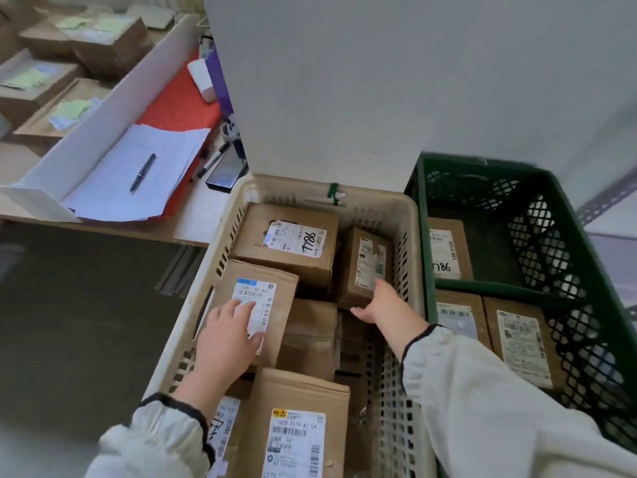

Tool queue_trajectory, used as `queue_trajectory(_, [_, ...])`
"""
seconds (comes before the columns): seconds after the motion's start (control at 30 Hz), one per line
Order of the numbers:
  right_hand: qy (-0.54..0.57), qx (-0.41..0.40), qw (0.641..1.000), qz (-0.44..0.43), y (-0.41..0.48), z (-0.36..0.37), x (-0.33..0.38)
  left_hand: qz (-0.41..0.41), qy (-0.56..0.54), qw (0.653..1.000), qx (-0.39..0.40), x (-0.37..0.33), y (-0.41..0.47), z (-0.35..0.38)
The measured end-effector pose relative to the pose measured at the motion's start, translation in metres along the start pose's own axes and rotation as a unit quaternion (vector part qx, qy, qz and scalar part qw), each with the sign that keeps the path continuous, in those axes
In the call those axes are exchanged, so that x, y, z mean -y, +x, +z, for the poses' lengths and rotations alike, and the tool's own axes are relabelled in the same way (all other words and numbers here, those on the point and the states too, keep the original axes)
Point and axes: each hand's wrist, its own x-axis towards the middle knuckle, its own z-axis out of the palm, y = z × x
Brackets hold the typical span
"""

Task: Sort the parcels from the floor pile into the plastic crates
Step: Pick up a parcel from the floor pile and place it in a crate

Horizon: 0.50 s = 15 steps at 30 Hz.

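Note:
A beige plastic crate (406,215) in front of me holds several brown cardboard parcels with white labels. My left hand (229,336) lies flat, fingers spread, on the label of a parcel (275,305) at the crate's left side. My right hand (379,303) reaches in and grips the lower edge of a small upright parcel (367,260) by the crate's right wall. A parcel marked 7786 (289,239) lies at the far end. To the right, a green crate (482,294) with a divider holds three labelled parcels.
A desk at the left carries a white tray (113,108) with papers and a pen (143,172), a red mesh mat (179,105), a marker and a phone. More cardboard boxes (100,39) are stacked beyond. A white panel (327,81) rises behind the crates.

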Motion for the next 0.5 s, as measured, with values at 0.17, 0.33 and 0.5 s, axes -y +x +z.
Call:
queue_trajectory(0.17, [0.004, -0.048, 0.999, 0.016, 0.02, 0.007, -0.001, 0.004, 0.056, 0.998, 0.025, 0.012, 0.023, 0.005])
queue_trajectory(0.33, [0.042, -0.047, 0.998, 0.01, 0.031, 0.013, -0.011, -0.006, 0.034, 0.999, 0.028, 0.011, 0.028, 0.014])
queue_trajectory(0.5, [0.102, -0.031, 0.993, 0.041, 0.055, 0.014, -0.021, -0.005, 0.031, 0.999, 0.021, 0.015, 0.032, 0.013])
